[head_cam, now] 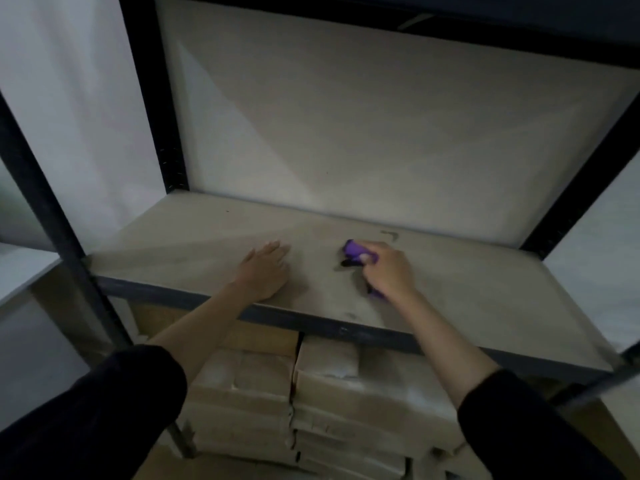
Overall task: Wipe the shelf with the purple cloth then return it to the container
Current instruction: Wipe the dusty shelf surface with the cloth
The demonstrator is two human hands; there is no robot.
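Note:
The shelf (485, 292) is a pale board in a dark metal frame, dimly lit. My right hand (389, 271) grips the bunched purple cloth (356, 251) and holds it down on the board near the middle. A bit of purple also shows under the wrist. My left hand (265, 271) lies flat on the board to the left of the cloth, fingers straight and together. A dark smudge sits on the board just beside the cloth. No container is in view.
Dark uprights (41, 188) frame the shelf on both sides, and a dark beam (381, 19) crosses above. A curved mark (391, 235) shows behind the cloth. Stacked cardboard boxes (346, 393) fill the space under the shelf. White walls stand behind and to the left.

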